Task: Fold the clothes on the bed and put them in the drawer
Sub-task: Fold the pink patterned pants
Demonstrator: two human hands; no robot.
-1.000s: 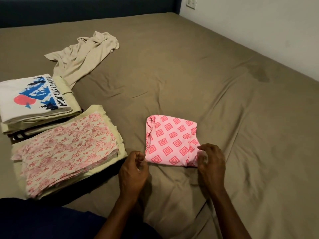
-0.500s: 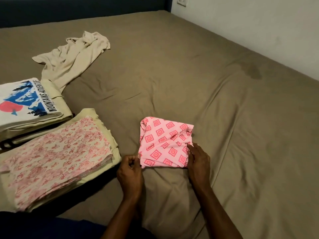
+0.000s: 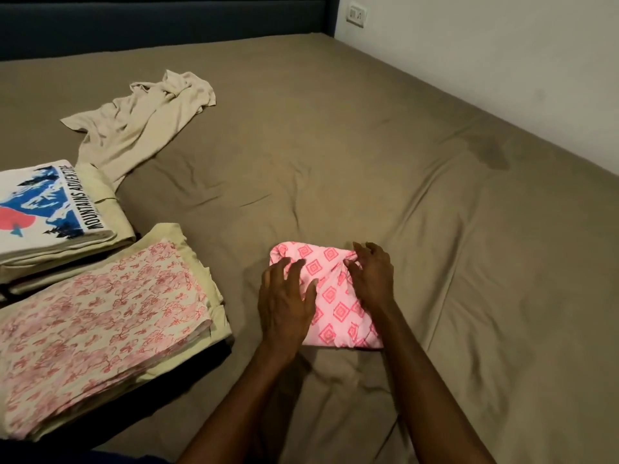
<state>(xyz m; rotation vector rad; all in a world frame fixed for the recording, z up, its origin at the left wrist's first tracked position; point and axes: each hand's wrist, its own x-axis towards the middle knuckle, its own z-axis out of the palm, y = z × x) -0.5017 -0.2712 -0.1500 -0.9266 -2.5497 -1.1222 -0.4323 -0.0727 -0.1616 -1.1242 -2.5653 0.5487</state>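
A small pink garment with a red diamond print [image 3: 335, 309] lies folded on the olive bed sheet [image 3: 418, 212]. My left hand [image 3: 286, 301] lies flat on its left side with the fingers spread. My right hand [image 3: 371, 276] rests on its upper right part, fingers slightly bent over a bunched fold. At the left sit a folded stack topped by pink floral cloth [image 3: 100, 323] and another stack topped by a white mountain-print T-shirt [image 3: 47, 209]. A crumpled beige garment [image 3: 140, 125] lies unfolded farther back.
A white wall [image 3: 502, 55] with a socket [image 3: 357, 15] runs along the bed's right side. A dark headboard [image 3: 160, 25] spans the far end. A dark stain [image 3: 492, 155] marks the sheet at the right. No drawer is in view.
Both hands left the garment's near corners and now lie on top of it. The garment is folded smaller than a second ago. The camera has shifted a little.
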